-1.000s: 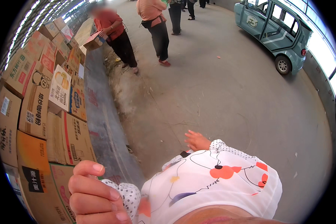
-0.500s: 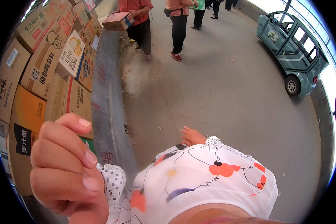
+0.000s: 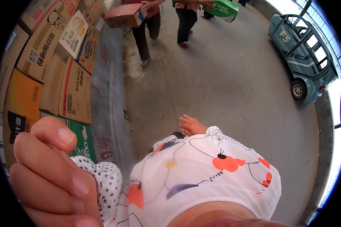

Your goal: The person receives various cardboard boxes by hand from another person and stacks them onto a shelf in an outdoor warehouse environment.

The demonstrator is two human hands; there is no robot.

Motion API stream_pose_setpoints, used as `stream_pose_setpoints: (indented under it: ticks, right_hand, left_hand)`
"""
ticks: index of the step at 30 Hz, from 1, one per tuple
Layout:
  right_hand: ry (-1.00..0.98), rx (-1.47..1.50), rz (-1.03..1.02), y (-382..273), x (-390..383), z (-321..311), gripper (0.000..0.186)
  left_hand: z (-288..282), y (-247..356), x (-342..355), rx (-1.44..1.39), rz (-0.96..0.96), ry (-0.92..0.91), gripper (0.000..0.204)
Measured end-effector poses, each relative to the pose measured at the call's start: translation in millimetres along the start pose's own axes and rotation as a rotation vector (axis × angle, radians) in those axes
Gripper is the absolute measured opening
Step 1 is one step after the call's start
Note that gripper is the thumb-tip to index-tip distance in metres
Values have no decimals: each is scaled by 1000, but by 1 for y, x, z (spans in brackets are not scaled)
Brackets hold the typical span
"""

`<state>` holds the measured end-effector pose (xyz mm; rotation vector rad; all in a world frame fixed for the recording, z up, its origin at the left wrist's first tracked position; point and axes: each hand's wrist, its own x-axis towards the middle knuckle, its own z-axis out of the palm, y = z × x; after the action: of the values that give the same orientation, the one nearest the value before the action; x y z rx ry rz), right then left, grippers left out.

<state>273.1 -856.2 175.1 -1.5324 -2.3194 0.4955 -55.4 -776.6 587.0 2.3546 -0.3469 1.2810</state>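
Note:
Close to the camera at the lower left, my left hand [image 3: 53, 178] is raised with its fingers curled in toward the palm; nothing shows in it. Its sleeve is white with dark dots. Beside it stand stacked cardboard cartons [image 3: 77, 90], apart from the hand as far as I can see. My right hand [image 3: 193, 126] is lower, beyond the front of my patterned white top [image 3: 212, 185]. Its fingers are spread and hold nothing, above the grey ground [image 3: 223, 94].
Ahead, a person in a red top carries a red and brown carton [image 3: 127, 16]. Another person in dark trousers holds a green box [image 3: 222, 9]. A grey-green small car [image 3: 297, 56] is parked at the right. A low grey ledge [image 3: 108, 94] runs along the cartons.
My left hand has shifted down and left in view. The person with the red and brown carton has come nearer. The green box shows more fully. My right hand remains spread.

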Motion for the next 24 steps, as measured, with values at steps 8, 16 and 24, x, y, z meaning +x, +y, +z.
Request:
stream_pose_setpoints:
  ticks: [8, 16, 24]
  right_hand:
    - [-46, 51, 41, -2, 3, -8, 31]
    - [22, 65, 76, 6, -3, -2, 31]
    - [265, 197, 322, 6, -5, -46, 38]
  left_hand:
    - [-3, -9, -3, -29, 37, -6, 63]
    - [51, -39, -43, 67, -466, 616, 53]
    - [102, -74, -105, -227, -973, 707, 37]
